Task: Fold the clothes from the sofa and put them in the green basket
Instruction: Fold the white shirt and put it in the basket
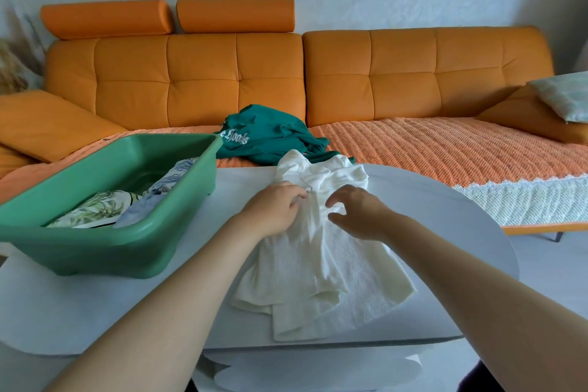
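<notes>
Top [318, 264], white, rumpled on table [445, 232].
Left hand [273, 212] pinches its fabric; right hand [361, 215] just beside, fingers loosely spread, holding nothing; basket [95, 247] left of grip.

Partly legible "…e Loo…", green sweatshirt [270, 137]

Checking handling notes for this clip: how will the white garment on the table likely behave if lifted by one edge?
Probably floppy: the white garment lies in soft, bunched folds on the table, so it should sag and unfold. Likely light: the left hand gathers it with a mere pinch. Its ribbed knit may grip the table a little rather than slide.
</notes>
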Demonstrator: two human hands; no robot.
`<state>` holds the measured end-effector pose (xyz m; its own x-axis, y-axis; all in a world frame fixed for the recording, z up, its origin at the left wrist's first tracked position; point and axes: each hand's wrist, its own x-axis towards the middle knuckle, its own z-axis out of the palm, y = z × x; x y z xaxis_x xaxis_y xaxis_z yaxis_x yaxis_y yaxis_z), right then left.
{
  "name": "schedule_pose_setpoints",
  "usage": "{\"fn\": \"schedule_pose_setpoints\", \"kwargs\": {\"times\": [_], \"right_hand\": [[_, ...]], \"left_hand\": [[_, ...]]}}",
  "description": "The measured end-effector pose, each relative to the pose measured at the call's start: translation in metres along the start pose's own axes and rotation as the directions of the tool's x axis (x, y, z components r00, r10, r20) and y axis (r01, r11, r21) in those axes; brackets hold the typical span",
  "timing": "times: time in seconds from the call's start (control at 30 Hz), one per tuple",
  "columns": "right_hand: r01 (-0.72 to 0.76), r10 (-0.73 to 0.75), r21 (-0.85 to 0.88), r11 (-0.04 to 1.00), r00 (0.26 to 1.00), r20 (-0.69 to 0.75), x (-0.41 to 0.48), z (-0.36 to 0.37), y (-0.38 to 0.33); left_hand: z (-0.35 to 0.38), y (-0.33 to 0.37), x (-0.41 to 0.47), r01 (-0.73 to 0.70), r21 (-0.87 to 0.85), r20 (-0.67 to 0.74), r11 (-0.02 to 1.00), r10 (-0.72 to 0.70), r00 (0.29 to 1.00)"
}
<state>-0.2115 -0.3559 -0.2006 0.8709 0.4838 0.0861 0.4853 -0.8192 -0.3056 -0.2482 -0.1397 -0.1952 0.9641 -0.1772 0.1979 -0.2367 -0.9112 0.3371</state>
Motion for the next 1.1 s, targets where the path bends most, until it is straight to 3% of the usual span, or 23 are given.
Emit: {"fn": "schedule_pose_setpoints", "kwargs": {"times": [0.1,0.17,0.27,0.37,0.47,0.63,0.77,0.9,1.1], "right_hand": [[-0.056,0.063,-0.116,0.992,0.997,0.054,0.015,0.006,0.017],[-0.077,0.095,-0.151,0.986,0.989,0.111,0.024,0.01,0.024],[-0.107,0.128,-0.11,0.988,0.969,0.21,0.033,0.014,0.031],[-0.139,0.155,-0.076,0.987,0.951,0.267,0.036,0.011,0.033],[-0.098,0.113,-0.077,0.992,0.964,0.241,0.037,0.006,0.029],[-0.111,0.086,0.184,0.977,0.987,0.138,0.029,-0.004,0.028],[-0.285,0.28,-0.127,0.95,0.958,-0.057,0.026,-0.001,0.04],[-0.515,0.534,-0.245,0.821,0.845,0.014,0.029,0.008,0.041],[-0.48,0.477,0.055,0.875,0.877,0.056,0.04,0.009,0.033]], "left_hand": [[0.014,-0.005,0.024,-0.051,0.186,0.032,0.981,0.046,0.998],[0.022,-0.008,0.037,-0.014,0.267,0.118,0.964,-0.018,0.993],[0.029,-0.014,0.048,0.008,0.296,0.233,0.955,-0.08,0.969],[0.028,-0.015,0.05,0.034,0.301,0.221,0.953,-0.104,0.97],[0.018,-0.01,0.05,0.102,0.263,0.207,0.959,-0.159,0.965],[-0.003,-0.007,0.041,0.054,0.257,0.204,0.965,-0.109,0.973],[0.012,-0.009,0.032,-0.073,0.258,0.083,0.963,0.053,0.995],[0.03,-0.012,0.033,-0.061,0.272,0.225,0.96,-0.002,0.974],[0.041,-0.01,0.036,0.001,0.25,0.282,0.968,-0.074,0.957]]}}
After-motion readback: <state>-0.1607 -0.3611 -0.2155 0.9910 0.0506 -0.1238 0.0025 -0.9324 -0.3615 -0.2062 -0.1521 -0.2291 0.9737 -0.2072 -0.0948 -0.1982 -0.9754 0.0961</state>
